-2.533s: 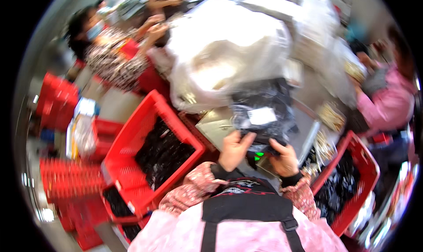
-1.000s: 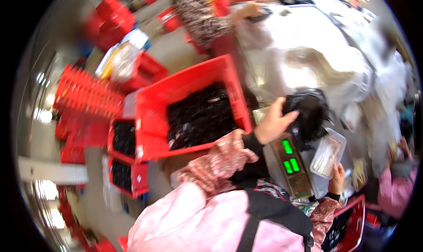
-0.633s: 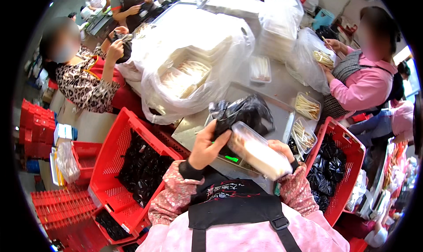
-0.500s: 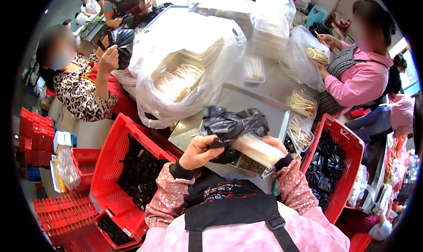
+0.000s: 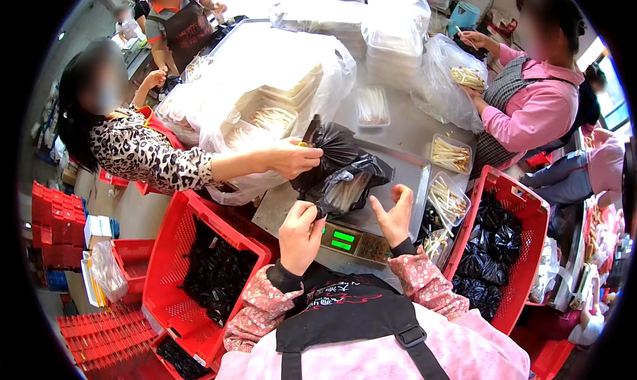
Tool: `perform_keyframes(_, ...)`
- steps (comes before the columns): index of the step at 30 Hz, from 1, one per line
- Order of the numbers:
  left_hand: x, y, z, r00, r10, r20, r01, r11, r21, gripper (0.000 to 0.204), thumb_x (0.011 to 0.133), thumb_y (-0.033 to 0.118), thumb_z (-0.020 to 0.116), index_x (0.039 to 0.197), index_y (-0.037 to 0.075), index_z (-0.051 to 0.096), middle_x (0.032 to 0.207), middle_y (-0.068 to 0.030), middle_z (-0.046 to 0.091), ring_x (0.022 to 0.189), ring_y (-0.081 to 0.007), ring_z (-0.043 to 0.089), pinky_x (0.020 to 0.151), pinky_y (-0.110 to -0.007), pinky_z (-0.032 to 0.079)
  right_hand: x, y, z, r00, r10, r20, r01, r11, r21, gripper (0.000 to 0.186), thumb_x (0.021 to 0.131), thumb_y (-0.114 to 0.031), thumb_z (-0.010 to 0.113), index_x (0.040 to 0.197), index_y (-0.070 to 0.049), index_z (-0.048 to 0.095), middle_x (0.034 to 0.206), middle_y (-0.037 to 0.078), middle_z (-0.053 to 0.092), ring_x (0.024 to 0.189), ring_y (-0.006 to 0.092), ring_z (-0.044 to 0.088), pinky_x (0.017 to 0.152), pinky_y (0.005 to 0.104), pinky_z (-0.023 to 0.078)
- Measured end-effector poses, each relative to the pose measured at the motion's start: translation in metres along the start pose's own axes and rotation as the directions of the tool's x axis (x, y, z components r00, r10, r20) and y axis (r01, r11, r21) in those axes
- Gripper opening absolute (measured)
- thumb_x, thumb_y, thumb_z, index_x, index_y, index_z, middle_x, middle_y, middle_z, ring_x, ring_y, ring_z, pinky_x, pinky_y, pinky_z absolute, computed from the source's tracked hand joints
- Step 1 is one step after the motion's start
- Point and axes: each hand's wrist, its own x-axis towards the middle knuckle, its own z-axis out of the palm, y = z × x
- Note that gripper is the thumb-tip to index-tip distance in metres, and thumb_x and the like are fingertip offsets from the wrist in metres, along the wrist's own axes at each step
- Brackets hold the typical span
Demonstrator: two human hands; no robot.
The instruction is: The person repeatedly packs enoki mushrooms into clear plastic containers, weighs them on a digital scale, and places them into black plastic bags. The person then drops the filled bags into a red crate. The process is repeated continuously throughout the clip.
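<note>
Above the digital scale [image 5: 355, 242], head view: my left hand [image 5: 300, 228] pinches the lower left edge of a black plastic bag [image 5: 342, 167], fingers closed on the film. My right hand [image 5: 395, 212] hangs open just right of the bag, palm turned inward, touching nothing that I can make out. The bag lies ahead of both hands, over the scale's steel pan [image 5: 398, 181]; its long axis runs from upper left to lower right, and pale stalks show through its mouth. My left hand is the nearer one. A co-worker's hand [image 5: 292, 157] in a leopard-print sleeve reaches from the left and grips the bag's top, sharing the hold. Around: clear trays of white stalks [image 5: 450, 154] on the counter [image 5: 405, 124], a red crate [image 5: 199, 274] at left, another red crate of filled black bags [image 5: 494, 247] at right.
</note>
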Motion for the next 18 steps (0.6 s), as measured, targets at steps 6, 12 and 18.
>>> perform_keyframes(6, 0.002, 0.003, -0.014, 0.996, 0.005, 0.087, 0.021, 0.954, -0.299, 0.006, 0.085, 0.0, 0.059, 0.088, -0.003, 0.061, 0.086, -0.0056, 0.06, 0.071, -0.0122, 0.056, 0.068, -0.022, 0.044, 0.049, 0.019, -0.005, 0.93, 0.046, 0.364, -0.23, 0.847, 0.48, 0.006, 0.085, -0.01, 0.061, 0.085, -0.005, 0.059, 0.078, 0.001, 0.06, 0.076, 0.0153, 0.058, 0.075, 0.031, 0.045)
perform_keyframes(12, 0.028, 0.0, -0.037, 0.981, -0.194, 0.025, 0.195, 0.959, -0.205, 0.013, 0.092, 0.009, 0.054, 0.084, -0.001, 0.056, 0.066, -0.001, 0.053, 0.061, -0.0057, 0.047, 0.055, -0.024, 0.041, 0.065, -0.039, -0.086, 0.94, 0.063, 0.335, -0.271, 0.734, 0.623, 0.006, 0.087, -0.011, 0.059, 0.083, -0.007, 0.06, 0.076, -0.005, 0.057, 0.074, 0.0056, 0.051, 0.069, 0.0226, 0.041)
perform_keyframes(18, 0.043, 0.005, -0.05, 0.951, -0.223, 0.215, 0.286, 0.901, -0.327, 0.023, 0.095, 0.012, 0.05, 0.077, 0.0, 0.054, 0.073, -0.0028, 0.058, 0.064, -0.0066, 0.051, 0.058, -0.022, 0.046, 0.08, -0.041, -0.097, 0.832, -0.032, 0.554, -0.456, 0.528, 0.717, 0.016, 0.084, -0.018, 0.066, 0.086, -0.007, 0.055, 0.074, -0.005, 0.051, 0.069, 0.0034, 0.043, 0.062, 0.0213, 0.037)
